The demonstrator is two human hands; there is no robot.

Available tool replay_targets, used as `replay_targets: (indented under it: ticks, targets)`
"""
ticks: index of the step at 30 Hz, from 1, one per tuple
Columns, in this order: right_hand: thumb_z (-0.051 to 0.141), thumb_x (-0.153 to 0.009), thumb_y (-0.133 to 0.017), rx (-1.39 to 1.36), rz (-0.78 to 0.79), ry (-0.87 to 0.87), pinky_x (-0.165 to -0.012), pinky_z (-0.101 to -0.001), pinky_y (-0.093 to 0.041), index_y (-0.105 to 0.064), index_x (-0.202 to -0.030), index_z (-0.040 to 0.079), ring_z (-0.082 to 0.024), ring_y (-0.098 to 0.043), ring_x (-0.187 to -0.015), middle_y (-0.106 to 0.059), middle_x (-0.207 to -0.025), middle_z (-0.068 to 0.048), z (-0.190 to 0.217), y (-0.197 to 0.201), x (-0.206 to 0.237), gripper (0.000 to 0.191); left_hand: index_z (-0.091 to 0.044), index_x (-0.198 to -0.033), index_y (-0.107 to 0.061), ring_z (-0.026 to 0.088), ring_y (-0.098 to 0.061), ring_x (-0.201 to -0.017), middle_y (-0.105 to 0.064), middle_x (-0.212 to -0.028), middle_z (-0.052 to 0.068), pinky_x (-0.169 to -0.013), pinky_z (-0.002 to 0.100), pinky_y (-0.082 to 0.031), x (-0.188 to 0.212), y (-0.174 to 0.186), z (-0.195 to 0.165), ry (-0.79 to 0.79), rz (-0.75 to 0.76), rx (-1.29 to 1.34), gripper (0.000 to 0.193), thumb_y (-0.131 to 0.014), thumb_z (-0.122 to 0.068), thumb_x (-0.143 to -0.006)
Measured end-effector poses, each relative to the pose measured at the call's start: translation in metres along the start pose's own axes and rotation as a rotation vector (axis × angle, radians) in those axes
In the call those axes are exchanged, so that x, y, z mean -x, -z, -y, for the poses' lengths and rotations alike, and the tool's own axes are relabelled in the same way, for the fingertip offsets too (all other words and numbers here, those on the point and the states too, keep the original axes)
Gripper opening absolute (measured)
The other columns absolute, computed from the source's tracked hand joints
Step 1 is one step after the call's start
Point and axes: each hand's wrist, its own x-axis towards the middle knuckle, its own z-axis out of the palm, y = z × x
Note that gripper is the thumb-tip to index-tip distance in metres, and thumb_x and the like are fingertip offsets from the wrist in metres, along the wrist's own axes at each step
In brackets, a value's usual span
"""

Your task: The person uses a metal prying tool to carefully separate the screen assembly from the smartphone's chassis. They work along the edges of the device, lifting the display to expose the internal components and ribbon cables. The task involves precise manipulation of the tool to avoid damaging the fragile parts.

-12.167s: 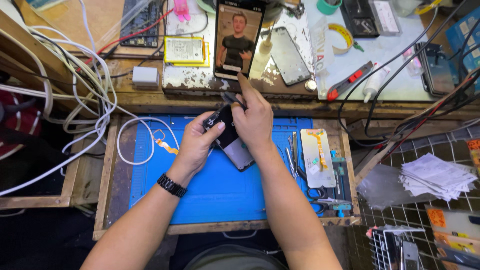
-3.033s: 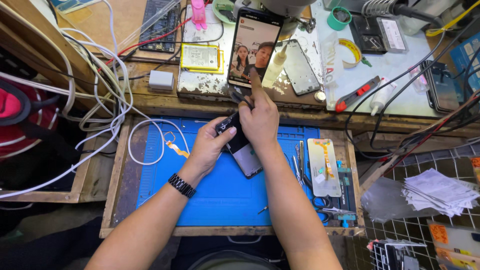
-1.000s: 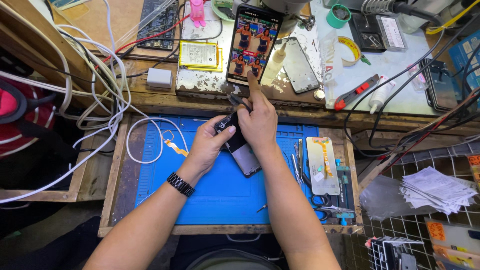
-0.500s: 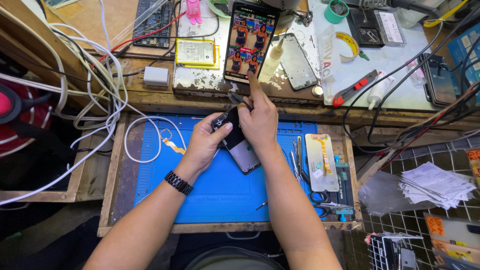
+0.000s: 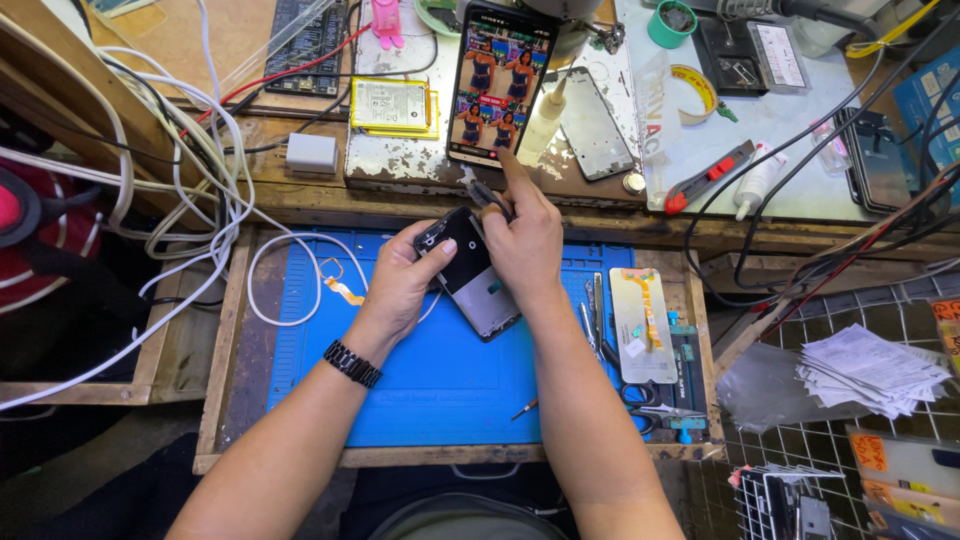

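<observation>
Left hand (image 5: 405, 285) gripped the opened phone (image 5: 470, 272) above the blue mat (image 5: 400, 370); right hand (image 5: 525, 245) pinched tweezers (image 5: 482, 192) at its top.

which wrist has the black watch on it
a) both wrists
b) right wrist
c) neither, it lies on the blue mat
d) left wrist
d: the black watch sits on the wrist behind the left hand, which grips the opened phone over the blue mat; the wrist behind the right hand is bare.
</observation>
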Motion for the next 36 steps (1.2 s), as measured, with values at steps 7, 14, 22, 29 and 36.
replay_targets:
  ticks: [7, 14, 22, 29, 36]
  targets:
    - [0.007, -0.083, -0.061, 0.01, 0.006, -0.048, -0.067, -0.0379, -0.054, -0.058, -0.144, 0.008, -0.025, -0.065, -0.066, -0.064, -0.078, -0.013, -0.0037, -0.0017, 0.0008, 0.061, 0.002, -0.126, -0.066, 0.009, -0.068, -0.095, -0.074, -0.109, 0.005, -0.087, 0.026, -0.056, -0.001, 0.0018, -0.0001, -0.012, -0.012, -0.015, 0.03, -0.07, -0.007, -0.097]
    - [0.006, -0.082, -0.061, 0.01, 0.013, -0.064, -0.066, -0.0379, -0.054, -0.053, -0.15, 0.009, -0.025, -0.063, -0.064, -0.061, -0.074, -0.011, -0.0029, -0.0038, 0.0017, 0.068, 0.001, -0.125, -0.066, 0.01, -0.068, -0.095, -0.074, -0.109, 0.005, -0.088, 0.027, -0.055, -0.001, 0.0023, 0.0021, 0.004, -0.011, 0.011, 0.03, -0.069, -0.006, -0.096]
    - [0.005, -0.082, -0.062, 0.01, 0.017, -0.067, -0.066, -0.0382, -0.053, -0.049, -0.153, 0.01, -0.025, -0.062, -0.063, -0.059, -0.072, -0.011, -0.0021, -0.0045, 0.0036, 0.072, 0.002, -0.125, -0.066, 0.009, -0.066, -0.095, -0.073, -0.109, 0.004, -0.087, 0.027, -0.056, -0.0004, 0.0018, 0.0025, -0.002, -0.015, -0.028, 0.03, -0.069, -0.006, -0.097]
    - [0.005, -0.082, -0.063, 0.005, 0.028, -0.065, -0.067, -0.0389, -0.054, -0.047, -0.155, 0.012, -0.026, -0.062, -0.063, -0.059, -0.072, -0.011, -0.0023, -0.0059, 0.0028, 0.076, 0.002, -0.125, -0.066, 0.009, -0.065, -0.096, -0.072, -0.109, 0.003, -0.089, 0.026, -0.054, -0.0009, 0.0011, 0.0022, -0.012, -0.016, -0.044, 0.03, -0.07, -0.006, -0.097]
    - [0.005, -0.081, -0.062, 0.006, 0.012, -0.026, -0.07, -0.0392, -0.055, -0.045, -0.157, 0.013, -0.026, -0.065, -0.067, -0.06, -0.074, -0.011, -0.0028, -0.0066, 0.003, 0.078, 0.002, -0.125, -0.066, 0.009, -0.065, -0.096, -0.072, -0.108, 0.003, -0.088, 0.026, -0.054, -0.0012, 0.0011, 0.0042, -0.013, -0.015, -0.008, 0.03, -0.07, -0.006, -0.097]
